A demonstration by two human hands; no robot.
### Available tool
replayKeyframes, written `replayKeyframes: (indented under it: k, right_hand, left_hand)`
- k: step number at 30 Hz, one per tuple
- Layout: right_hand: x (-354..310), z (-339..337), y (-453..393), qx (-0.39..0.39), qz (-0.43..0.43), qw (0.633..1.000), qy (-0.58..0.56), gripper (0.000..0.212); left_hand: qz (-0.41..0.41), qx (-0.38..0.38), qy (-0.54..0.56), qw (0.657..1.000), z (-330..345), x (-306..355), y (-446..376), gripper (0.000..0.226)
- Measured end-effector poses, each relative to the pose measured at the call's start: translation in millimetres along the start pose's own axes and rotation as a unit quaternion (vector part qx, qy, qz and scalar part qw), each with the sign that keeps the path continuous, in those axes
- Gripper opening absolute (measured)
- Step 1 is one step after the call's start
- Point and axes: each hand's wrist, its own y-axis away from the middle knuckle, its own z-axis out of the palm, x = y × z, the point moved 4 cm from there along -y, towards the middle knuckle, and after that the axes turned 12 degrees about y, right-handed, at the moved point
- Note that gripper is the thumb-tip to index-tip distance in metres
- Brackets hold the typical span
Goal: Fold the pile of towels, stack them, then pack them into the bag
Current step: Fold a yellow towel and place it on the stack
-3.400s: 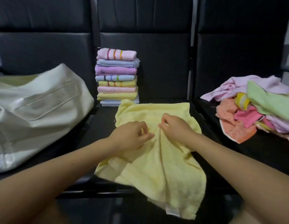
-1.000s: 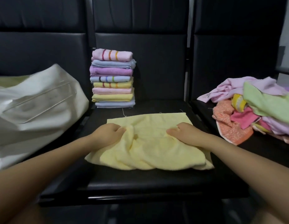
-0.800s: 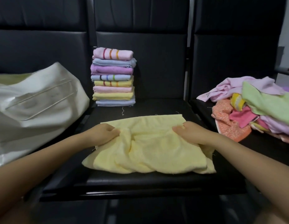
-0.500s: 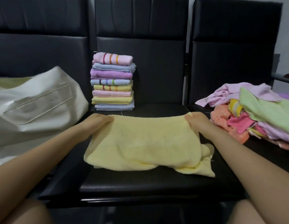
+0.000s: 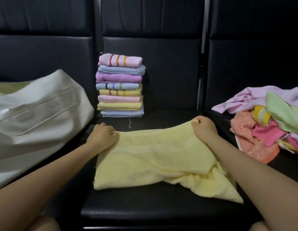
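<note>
— Two hands are closest to me, yes? What do they hold?

— Both hold one yellow towel (image 5: 155, 157) by its far edge. My left hand (image 5: 101, 138) has the fingers curled tight over the left corner, and my right hand (image 5: 203, 129) pinches the right corner with curled fingers. The far edge is pulled straight between them. The near part lies on the black middle seat (image 5: 145, 209), and its near right side is bunched and twisted.

— And behind the towel?

— I see a stack of folded towels (image 5: 120, 85) at the back of the same seat, against the backrest. I count eight: pink with stripes on top, then blue, purple, striped blue, striped yellow, pink, yellow, and pale blue at the bottom. The stack is apart from the yellow towel.

— Where is the bag?

— On the seat to my left lies a white bag (image 5: 36, 114), on its side. Its opening does not show, so I cannot tell what is inside.

— The unfolded ones?

— A loose pile of towels (image 5: 270, 124) lies on the right seat: lilac, green, orange, pink, yellow mixed together.
</note>
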Motion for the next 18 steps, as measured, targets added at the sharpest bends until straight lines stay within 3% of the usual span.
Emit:
replayKeyframes:
  k: [5, 10, 13, 18]
  right_hand:
    - [-0.5, 23.9, -1.5, -0.052, -0.027, 0.985, 0.162, 0.026]
    - [-1.5, 20.1, 4.9, -0.088, -0.033, 0.991, 0.099, 0.020]
    - [-1.8, 17.9, 6.1, -0.124, -0.012, 0.988, 0.089, 0.027]
    - [-1.2, 14.8, 10.8, -0.101, 0.002, 0.987, 0.125, 0.033]
  left_hand:
    - [0.007, -0.001, -0.013, 1.000, 1.4, -4.2, -5.2, 0.020]
    - [0.017, -0.004, 0.006, 1.000, -0.2, -4.3, -6.6, 0.016]
    - [0.014, -0.050, 0.027, 0.998, -3.9, -3.8, -5.1, 0.018]
    - [0.010, -0.110, -0.017, 0.994, -13.6, -0.6, 5.8, 0.014]
